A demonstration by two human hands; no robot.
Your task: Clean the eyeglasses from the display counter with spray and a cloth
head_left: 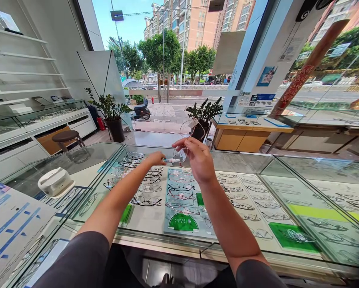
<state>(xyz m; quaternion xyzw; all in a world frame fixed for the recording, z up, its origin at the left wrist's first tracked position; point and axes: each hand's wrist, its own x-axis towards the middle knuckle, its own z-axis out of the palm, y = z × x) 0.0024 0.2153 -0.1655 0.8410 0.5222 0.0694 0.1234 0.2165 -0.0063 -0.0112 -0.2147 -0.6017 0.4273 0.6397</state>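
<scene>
My right hand (200, 158) is raised over the glass display counter, with its fingers pinched on a pair of thin-rimmed eyeglasses (184, 155). The glasses are turned on end, one round lens above my fingers and the other below. A small pale tag appears to hang at the upper lens. Just left of them, my left hand (158, 158) is closed around a slim whitish object with a bluish part (172, 160). Its tip reaches close to the lower lens; whether they touch I cannot tell. Its exact kind is too small to make out.
Rows of eyeglasses (146, 200) lie under the counter's glass top (113, 236), around a green brand sign (184, 222). A white device (56, 182) and a printed sheet (14, 232) are at left. Beyond stand potted plants (116, 130), a stool (66, 137) and another display table (242, 138).
</scene>
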